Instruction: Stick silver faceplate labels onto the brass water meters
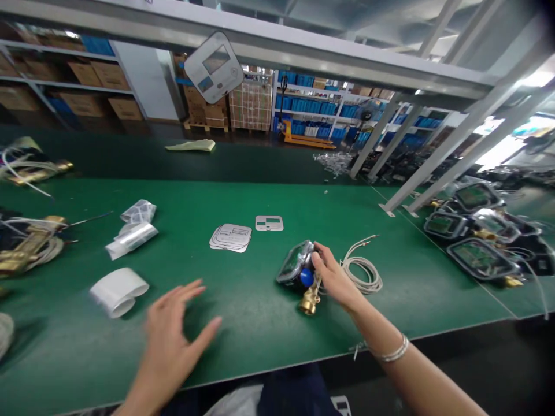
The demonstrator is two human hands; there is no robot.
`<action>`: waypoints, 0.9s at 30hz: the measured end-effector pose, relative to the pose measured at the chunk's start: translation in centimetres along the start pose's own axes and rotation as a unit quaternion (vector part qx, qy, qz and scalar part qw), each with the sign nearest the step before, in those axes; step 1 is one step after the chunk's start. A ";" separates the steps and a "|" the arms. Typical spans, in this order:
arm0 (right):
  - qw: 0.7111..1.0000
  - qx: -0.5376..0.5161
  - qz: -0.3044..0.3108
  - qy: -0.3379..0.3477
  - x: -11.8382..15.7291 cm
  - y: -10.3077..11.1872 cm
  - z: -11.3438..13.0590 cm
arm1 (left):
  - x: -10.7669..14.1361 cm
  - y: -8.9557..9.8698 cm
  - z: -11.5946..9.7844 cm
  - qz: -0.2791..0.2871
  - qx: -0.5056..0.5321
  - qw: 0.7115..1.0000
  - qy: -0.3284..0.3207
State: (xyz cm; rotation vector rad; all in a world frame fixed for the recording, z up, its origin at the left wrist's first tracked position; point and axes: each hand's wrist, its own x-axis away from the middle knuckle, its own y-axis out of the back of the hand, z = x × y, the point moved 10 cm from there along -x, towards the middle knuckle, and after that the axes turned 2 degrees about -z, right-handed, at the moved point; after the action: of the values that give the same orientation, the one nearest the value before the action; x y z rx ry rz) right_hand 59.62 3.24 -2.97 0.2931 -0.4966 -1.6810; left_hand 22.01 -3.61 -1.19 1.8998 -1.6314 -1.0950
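Right hand (333,277) pinching a tilted black meter (295,263) with a brass pipe end (309,301), at the near side of a green table (247,341), pale coiled wire (373,282) beside it, left hand (172,332) spread near a curled white sheet (115,286), stacked panel labels (232,238) farther back.

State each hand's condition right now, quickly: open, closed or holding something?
Left hand: open, holding nothing.
Right hand: closed on the clear-covered device with the brass fitting.
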 end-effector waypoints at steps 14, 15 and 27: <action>0.915 -0.195 0.345 -0.073 7.9 -13.7 6.4 | 0.7 -2.3 2.1 0.090 0.100 0.986 0.100; 0.933 -0.138 0.330 -0.045 7.0 -13.7 6.2 | 0.6 -2.0 2.1 0.083 0.105 0.986 0.102; 0.949 -0.138 0.278 0.048 5.9 -16.0 6.9 | -0.2 -1.0 0.4 0.060 0.265 0.956 0.112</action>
State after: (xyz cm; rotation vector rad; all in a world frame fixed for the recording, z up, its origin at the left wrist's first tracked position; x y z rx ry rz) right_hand 41.49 0.32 -4.09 0.0211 -0.2334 -1.1572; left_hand 22.28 -3.11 -2.09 2.1052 -2.0088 -0.3897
